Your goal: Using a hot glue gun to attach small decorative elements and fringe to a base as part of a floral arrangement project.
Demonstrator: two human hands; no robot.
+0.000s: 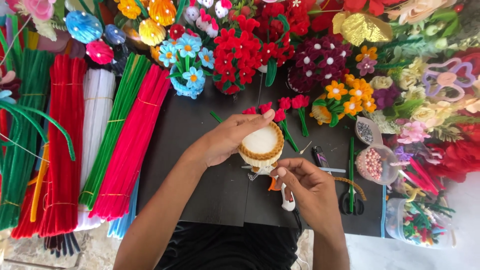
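Left hand (227, 137) grips a round cream pot wrapped in tan pipe cleaner (261, 145); right hand (307, 187), fingers curled closed near it, should press the wrap firmly above the white glue gun (286, 196).

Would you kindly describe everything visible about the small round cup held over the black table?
The small round cup is cream-white with a tan, braided-looking fuzzy rim, seemingly wound from pipe cleaner. It sits upright above the black table, its flat pale top facing the camera. The left hand grips its side, fingers along the far rim; the right hand reaches its lower edge. A glue gun lies just below.
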